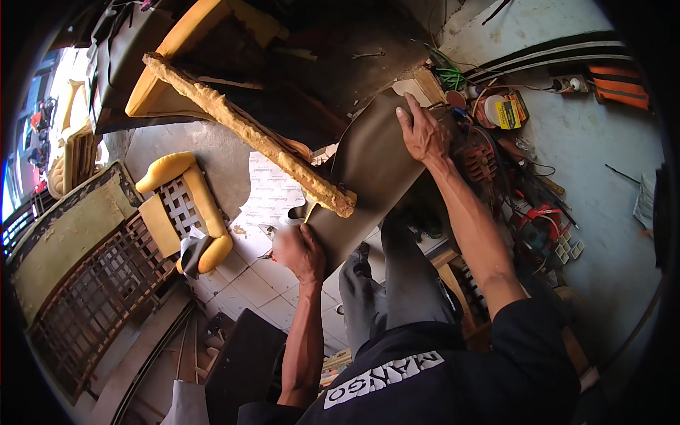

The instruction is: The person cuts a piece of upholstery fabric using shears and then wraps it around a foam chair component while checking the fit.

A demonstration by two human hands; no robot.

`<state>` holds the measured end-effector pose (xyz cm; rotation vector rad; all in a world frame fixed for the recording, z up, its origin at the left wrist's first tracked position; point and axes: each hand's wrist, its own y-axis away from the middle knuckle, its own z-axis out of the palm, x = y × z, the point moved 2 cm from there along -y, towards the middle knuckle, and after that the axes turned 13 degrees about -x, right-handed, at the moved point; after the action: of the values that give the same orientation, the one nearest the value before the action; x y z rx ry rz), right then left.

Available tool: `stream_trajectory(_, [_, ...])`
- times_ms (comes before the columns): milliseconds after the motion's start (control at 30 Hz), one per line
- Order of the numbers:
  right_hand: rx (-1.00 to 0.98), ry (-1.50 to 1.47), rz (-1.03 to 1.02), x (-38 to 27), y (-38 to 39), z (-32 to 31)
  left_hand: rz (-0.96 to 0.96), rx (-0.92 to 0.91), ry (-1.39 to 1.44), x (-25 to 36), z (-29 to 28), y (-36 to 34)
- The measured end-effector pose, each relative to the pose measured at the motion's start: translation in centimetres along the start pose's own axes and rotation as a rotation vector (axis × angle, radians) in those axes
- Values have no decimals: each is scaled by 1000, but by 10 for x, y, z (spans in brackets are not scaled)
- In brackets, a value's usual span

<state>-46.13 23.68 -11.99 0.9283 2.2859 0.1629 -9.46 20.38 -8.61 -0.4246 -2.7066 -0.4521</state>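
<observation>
A dark brown sheet of upholstery material (372, 166) stretches diagonally in front of my legs. At its lower left edge, my left hand (301, 253) is closed around the material; its fingers are partly blurred. A small yellow strip (309, 212) shows just above that thumb. My right hand (423, 133) lies on the upper right part of the sheet, its thumb and fingers stretched out and apart. A long bar coated with rough yellow foam (262, 138) slants in from the upper left, and its near end overlaps the sheet.
A yellow padded frame with woven straps (219, 227) stands on the left, beside a slatted wooden frame (106, 273). White printed paper (265, 191) covers part of the tiled floor. Tools, cables and a yellow-labelled tin (506, 113) crowd the right side.
</observation>
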Motion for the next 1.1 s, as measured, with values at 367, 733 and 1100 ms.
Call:
stream_trajectory(367, [72,55,-72,26,-14,14,56,57,4,9,-7,1])
stream_trajectory(733, [92,87,-133,33,-20,18,-53,-65,128,-12,-3,-1])
stream_trajectory(1100, [146,41,-120,24,-18,21,-81,-70,165,-15,-3,-8])
